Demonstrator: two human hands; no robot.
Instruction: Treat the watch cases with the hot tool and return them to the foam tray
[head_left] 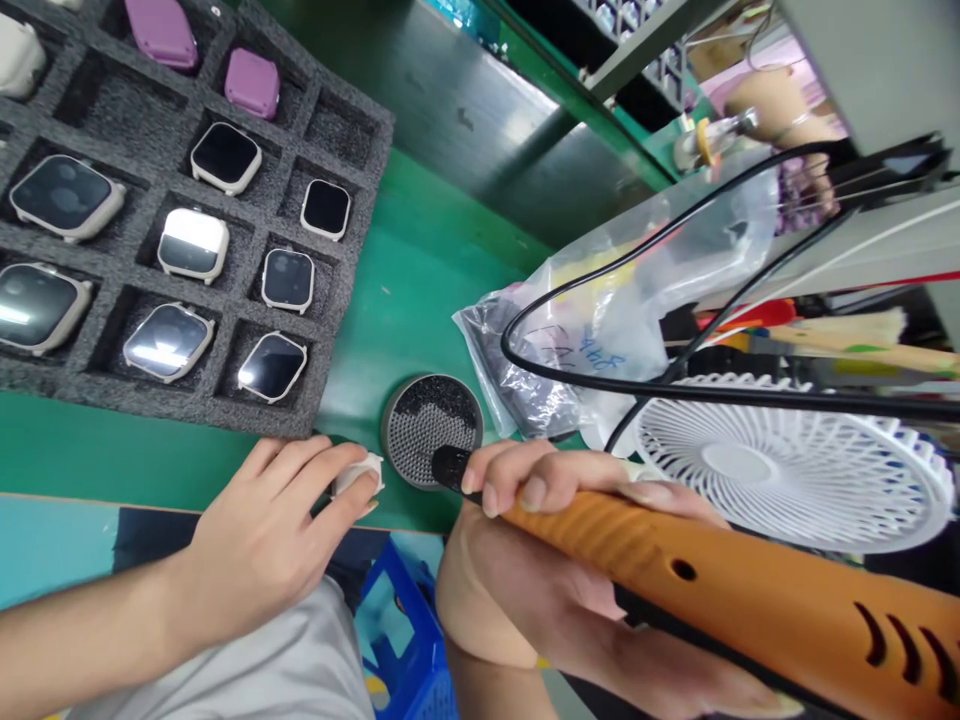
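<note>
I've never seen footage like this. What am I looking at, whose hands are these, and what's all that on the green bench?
There is no machine here. A person wears a camera on the head, so this single picture looks down at their own two bare hands. The left hand pinches a small white piece at the near edge of the green bench. The right hand grips an orange power screwdriver, its dark tip at a round dish of tiny dark bits, probably screws. Farther back lies a grey foam tray with smartwatches in its pockets. On the right are a white fan, a clear plastic bag and black cables. The hand at top right belongs to another person.
</note>
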